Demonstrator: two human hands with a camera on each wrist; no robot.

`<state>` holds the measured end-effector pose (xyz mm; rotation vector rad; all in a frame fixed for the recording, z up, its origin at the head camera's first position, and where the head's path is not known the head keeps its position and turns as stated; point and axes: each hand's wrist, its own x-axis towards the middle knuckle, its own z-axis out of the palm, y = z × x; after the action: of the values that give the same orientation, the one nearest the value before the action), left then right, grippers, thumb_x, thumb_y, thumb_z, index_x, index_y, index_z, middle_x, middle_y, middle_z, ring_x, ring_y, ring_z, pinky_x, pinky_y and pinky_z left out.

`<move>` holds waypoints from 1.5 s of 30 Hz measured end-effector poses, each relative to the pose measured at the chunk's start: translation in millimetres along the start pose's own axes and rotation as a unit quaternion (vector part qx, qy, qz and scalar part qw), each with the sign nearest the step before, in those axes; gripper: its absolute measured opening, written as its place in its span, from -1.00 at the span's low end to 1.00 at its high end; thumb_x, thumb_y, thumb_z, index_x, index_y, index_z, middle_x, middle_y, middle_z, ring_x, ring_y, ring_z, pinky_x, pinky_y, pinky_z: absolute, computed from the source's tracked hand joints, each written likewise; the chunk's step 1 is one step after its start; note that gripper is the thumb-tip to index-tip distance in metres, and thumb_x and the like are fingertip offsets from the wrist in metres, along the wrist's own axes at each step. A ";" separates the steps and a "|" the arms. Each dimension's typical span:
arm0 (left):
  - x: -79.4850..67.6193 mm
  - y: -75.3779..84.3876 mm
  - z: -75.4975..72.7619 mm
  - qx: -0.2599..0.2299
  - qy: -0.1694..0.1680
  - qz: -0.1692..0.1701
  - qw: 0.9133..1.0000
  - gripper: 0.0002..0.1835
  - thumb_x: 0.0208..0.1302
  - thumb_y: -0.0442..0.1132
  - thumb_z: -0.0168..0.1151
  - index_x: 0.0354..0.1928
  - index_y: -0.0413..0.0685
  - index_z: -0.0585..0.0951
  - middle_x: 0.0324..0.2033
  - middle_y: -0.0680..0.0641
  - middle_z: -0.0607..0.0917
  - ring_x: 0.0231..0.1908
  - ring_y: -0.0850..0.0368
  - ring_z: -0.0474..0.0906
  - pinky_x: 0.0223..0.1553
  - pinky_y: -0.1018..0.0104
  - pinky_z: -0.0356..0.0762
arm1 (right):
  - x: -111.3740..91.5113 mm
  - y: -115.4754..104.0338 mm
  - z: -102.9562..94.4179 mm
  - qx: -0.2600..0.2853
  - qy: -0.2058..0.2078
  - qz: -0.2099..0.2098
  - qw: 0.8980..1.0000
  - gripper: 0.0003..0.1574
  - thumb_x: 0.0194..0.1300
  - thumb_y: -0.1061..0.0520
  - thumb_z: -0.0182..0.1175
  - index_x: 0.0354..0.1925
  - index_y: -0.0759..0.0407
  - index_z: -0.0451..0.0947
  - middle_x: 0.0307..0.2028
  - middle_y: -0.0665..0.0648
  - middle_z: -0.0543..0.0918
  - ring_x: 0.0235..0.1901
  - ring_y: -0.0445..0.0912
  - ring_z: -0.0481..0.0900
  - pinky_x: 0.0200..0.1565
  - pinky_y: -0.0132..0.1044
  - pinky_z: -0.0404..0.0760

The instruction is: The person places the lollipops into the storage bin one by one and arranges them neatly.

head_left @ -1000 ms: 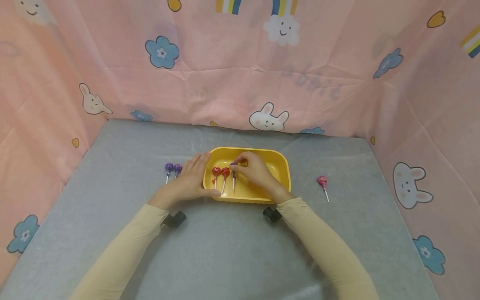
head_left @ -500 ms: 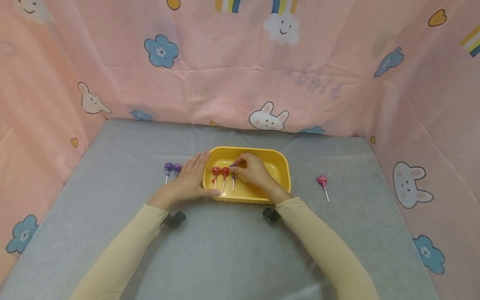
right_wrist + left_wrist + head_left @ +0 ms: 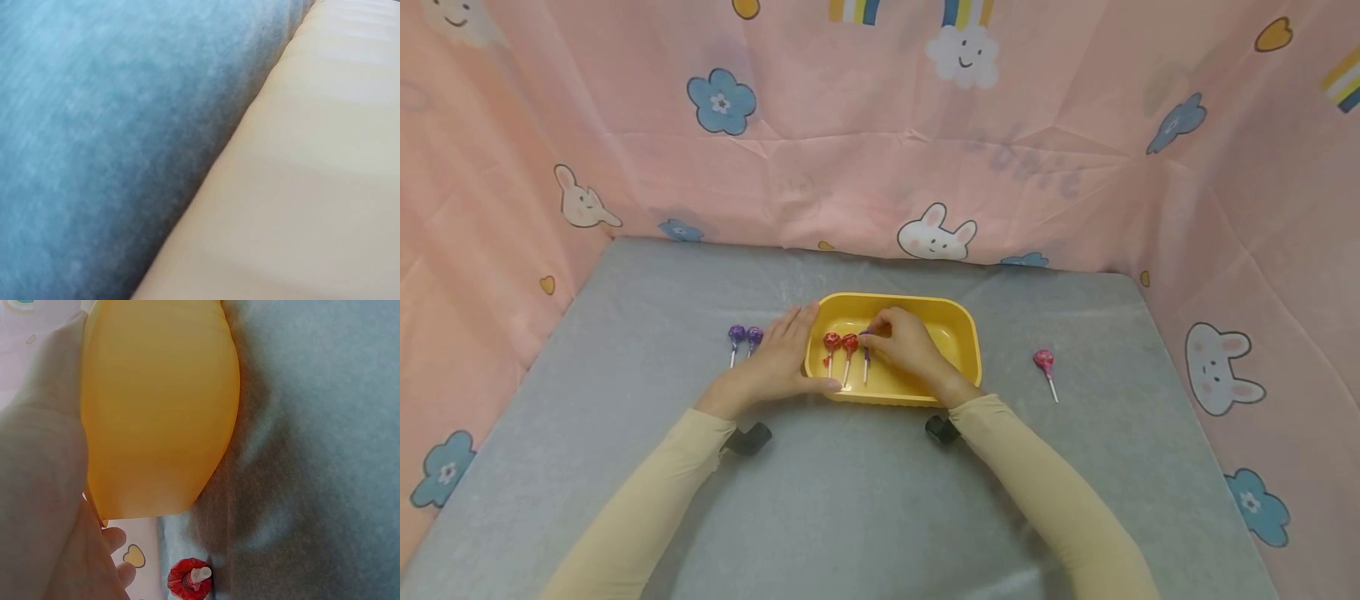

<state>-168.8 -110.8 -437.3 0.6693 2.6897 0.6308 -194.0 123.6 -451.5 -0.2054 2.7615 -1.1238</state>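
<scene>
In the head view, my right hand (image 3: 912, 342) reaches into the yellow tray (image 3: 901, 401) and pinches a purple lollipop (image 3: 867, 357) by its head, with the white stick pointing toward the front rim. Two red lollipops, one (image 3: 832, 342) and another (image 3: 850, 344), lie side by side in the tray's left part, just left of the purple one. My left hand (image 3: 778, 360) rests with fairly straight fingers along the tray's left end, thumb at the front rim. The left wrist view shows this hand against the tray wall (image 3: 159, 412).
Left of the tray lie two purple lollipops, one (image 3: 737, 335) and another (image 3: 755, 337) partly behind my left hand. A red-wrapped lollipop (image 3: 190, 579) appears low in the left wrist view. A pink lollipop (image 3: 1045, 362) lies on the grey cloth (image 3: 1097, 467) at right.
Hardly anything differs: my right hand and the purple lollipop it pinches have shifted very slightly left and down inside the tray. The left hand stays at the tray's end.
</scene>
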 end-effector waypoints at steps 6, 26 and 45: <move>-0.2 1.0 -0.4 0.000 -0.001 -0.002 1.000 0.40 0.02 0.47 0.29 0.57 -0.08 -0.35 0.60 -0.14 -0.23 0.59 -0.18 -0.35 0.57 -0.17 -0.29 | -0.4 -1.7 -0.2 -0.005 -0.005 -0.001 1.000 -0.69 0.24 -0.07 0.38 -0.23 0.11 0.63 -0.22 0.09 0.61 -0.16 -0.02 0.50 0.09 -0.16 0.56; -1.0 1.6 -0.2 -0.003 -0.007 -0.011 1.000 0.41 0.01 0.50 0.27 0.57 -0.05 -0.36 0.60 -0.14 -0.22 0.59 -0.16 -0.36 0.57 -0.17 -0.29 | 1.5 0.0 2.5 -0.058 -0.007 -0.018 0.998 -0.72 0.22 -0.06 0.40 -0.30 0.13 0.67 -0.27 0.09 0.59 -0.19 -0.02 0.45 -0.01 -0.19 0.47; -0.9 2.1 -1.2 -0.003 -0.007 -0.009 1.000 0.40 0.02 0.49 0.28 0.57 -0.06 -0.36 0.60 -0.15 -0.21 0.59 -0.16 -0.36 0.58 -0.16 -0.30 | 1.0 0.4 2.4 -0.050 -0.011 -0.013 0.999 -0.69 0.22 -0.11 0.39 -0.33 0.10 0.64 -0.28 0.07 0.56 -0.17 -0.04 0.43 -0.02 -0.23 0.46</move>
<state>-167.8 -110.1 -435.1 0.6447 2.6773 0.6271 -194.5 122.0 -453.6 -0.2638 2.8054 -0.9839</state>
